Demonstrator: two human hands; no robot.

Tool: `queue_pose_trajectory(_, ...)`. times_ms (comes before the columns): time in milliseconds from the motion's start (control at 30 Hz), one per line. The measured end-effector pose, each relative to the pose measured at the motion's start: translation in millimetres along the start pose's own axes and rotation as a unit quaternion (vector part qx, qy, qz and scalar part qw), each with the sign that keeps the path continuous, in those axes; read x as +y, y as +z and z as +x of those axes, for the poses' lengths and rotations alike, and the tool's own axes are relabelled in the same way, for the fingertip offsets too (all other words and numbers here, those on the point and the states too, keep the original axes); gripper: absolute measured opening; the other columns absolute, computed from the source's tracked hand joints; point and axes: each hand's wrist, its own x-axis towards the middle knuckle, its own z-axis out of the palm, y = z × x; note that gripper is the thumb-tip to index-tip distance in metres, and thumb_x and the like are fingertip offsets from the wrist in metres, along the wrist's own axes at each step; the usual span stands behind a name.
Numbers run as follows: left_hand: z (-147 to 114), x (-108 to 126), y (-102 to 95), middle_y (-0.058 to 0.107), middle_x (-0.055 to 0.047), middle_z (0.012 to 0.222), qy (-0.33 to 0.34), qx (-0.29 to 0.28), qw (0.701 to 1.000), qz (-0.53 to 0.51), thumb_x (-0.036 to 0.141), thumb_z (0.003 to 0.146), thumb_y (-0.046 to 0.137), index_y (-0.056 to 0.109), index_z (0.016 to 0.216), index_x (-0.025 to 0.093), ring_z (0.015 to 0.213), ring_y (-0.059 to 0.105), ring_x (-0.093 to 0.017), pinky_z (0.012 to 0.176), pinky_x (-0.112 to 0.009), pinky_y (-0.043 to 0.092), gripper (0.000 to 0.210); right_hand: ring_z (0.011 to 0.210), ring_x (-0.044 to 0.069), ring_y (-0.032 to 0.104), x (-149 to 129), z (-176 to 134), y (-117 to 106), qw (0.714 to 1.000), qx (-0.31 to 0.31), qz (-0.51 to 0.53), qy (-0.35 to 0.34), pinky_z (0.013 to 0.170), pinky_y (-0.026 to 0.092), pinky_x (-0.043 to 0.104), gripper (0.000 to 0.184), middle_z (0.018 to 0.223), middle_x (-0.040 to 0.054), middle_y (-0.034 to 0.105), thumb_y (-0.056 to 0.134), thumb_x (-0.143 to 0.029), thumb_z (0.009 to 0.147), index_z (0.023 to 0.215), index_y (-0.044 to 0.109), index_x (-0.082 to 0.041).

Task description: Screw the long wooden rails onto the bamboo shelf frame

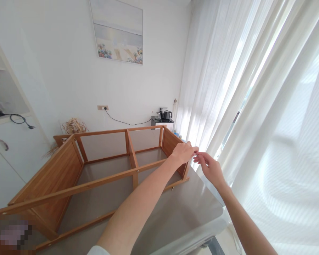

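Observation:
A wooden frame (134, 173) with open compartments and solid end panels lies on the grey tabletop (180, 216). Over the frame's right end reaches my left hand (184, 153), its fingers bent and pinched together. Just right of it, my right hand (212, 170) has thumb and index finger closed, while its other fingers curl. The fingertips of both hands meet or nearly meet beyond the right end panel (171, 141). Anything between them is too small to make out. Near the frame's lower right edge lies a small metal-looking piece (172, 188).
White curtains (255, 141) hang close on the right. A black kettle (167, 115) stands on a small cabinet by the back wall, its cord running to a socket (102, 107). White cupboards (5, 152) and dried plants (74, 126) are on the left.

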Motion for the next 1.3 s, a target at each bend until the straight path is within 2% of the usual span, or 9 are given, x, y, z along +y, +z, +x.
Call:
queue_pose_trajectory(100,0,0,1.3,0.06,-0.007,0.106,0.0,0.001,1.0,-0.007,0.035,0.1,0.04,0.061,0.111,0.03,0.087,0.067,-0.024,0.072,-0.035,0.052,0.024,0.086,0.024,0.072,-5,2,7,0.988,0.001,0.13,0.089,0.082,0.058,0.04,0.042,0.093,0.0082,0.075,0.059,-0.061,0.088,0.101,0.065,-0.022)
queue_pose_trajectory(167,1,0,2.1,0.06,-0.007,0.107,0.0,0.0,1.0,-0.009,0.034,0.099,0.041,0.061,0.11,0.03,0.087,0.068,-0.024,0.072,-0.035,0.052,0.023,0.085,0.025,0.073,-6,3,10,0.978,0.005,0.165,0.125,0.08,0.058,0.039,0.044,0.09,0.0091,0.076,0.067,-0.06,0.082,0.1,0.063,-0.021)
queue_pose_trajectory(333,2,0,3.2,0.059,-0.006,0.108,-0.003,0.001,1.0,-0.018,0.036,0.1,0.041,0.062,0.11,0.031,0.087,0.068,-0.023,0.073,-0.035,0.052,0.024,0.076,0.023,0.073,-5,2,10,0.982,0.029,0.114,0.149,0.073,0.056,0.037,0.05,0.085,0.0063,0.077,0.073,-0.057,0.076,0.107,0.052,-0.023)
queue_pose_trajectory(500,2,1,3.7,0.059,-0.007,0.109,-0.011,-0.005,1.0,-0.017,0.038,0.101,0.039,0.062,0.111,0.031,0.09,0.067,-0.023,0.076,-0.034,0.051,0.026,0.077,0.023,0.073,-6,0,3,0.985,0.027,0.042,0.166,0.075,0.056,0.036,0.039,0.083,0.0057,0.077,0.07,-0.056,0.078,0.095,0.061,-0.022)
queue_pose_trajectory(733,3,2,3.3,0.059,-0.007,0.11,-0.009,-0.003,1.0,-0.016,0.036,0.101,0.04,0.062,0.11,0.03,0.088,0.066,-0.022,0.076,-0.035,0.05,0.025,0.088,0.028,0.074,-8,4,5,0.954,0.005,0.213,0.209,0.08,0.059,0.038,0.039,0.089,0.0112,0.077,0.076,-0.053,0.073,0.087,0.065,-0.019)
queue_pose_trajectory(867,4,3,4.4,0.059,-0.007,0.108,-0.009,-0.002,1.0,-0.015,0.038,0.101,0.039,0.062,0.11,0.03,0.086,0.065,-0.022,0.074,-0.035,0.05,0.025,0.083,0.026,0.074,-4,1,5,0.987,0.036,0.04,0.152,0.079,0.056,0.038,0.033,0.083,0.0047,0.077,0.069,-0.053,0.079,0.089,0.064,-0.023)
queue_pose_trajectory(933,5,3,6.0,0.059,-0.007,0.108,-0.014,0.003,1.0,-0.009,0.039,0.1,0.04,0.062,0.11,0.031,0.086,0.065,-0.022,0.075,-0.035,0.05,0.025,0.081,0.024,0.074,-2,-1,5,0.991,0.041,-0.038,0.119,0.08,0.054,0.036,0.03,0.081,0.0017,0.076,0.065,-0.053,0.082,0.088,0.064,-0.024)
queue_pose_trajectory(1167,7,1,10.4,0.059,-0.006,0.108,-0.015,0.007,1.0,-0.006,0.044,0.1,0.041,0.062,0.11,0.033,0.085,0.067,-0.024,0.07,-0.035,0.051,0.026,0.077,0.022,0.073,8,-3,3,0.995,0.032,-0.06,0.076,0.069,0.052,0.031,0.032,0.081,0.0013,0.076,0.057,-0.055,0.088,0.094,0.066,-0.026)
queue_pose_trajectory(1300,5,0,9.1,0.059,-0.006,0.108,-0.008,0.003,1.0,-0.003,0.044,0.1,0.04,0.061,0.113,0.034,0.086,0.067,-0.023,0.071,-0.035,0.051,0.027,0.075,0.022,0.07,18,-4,2,0.987,0.056,-0.148,0.006,0.068,0.05,0.032,0.033,0.089,0.0034,0.075,0.048,-0.053,0.094,0.099,0.067,-0.026)
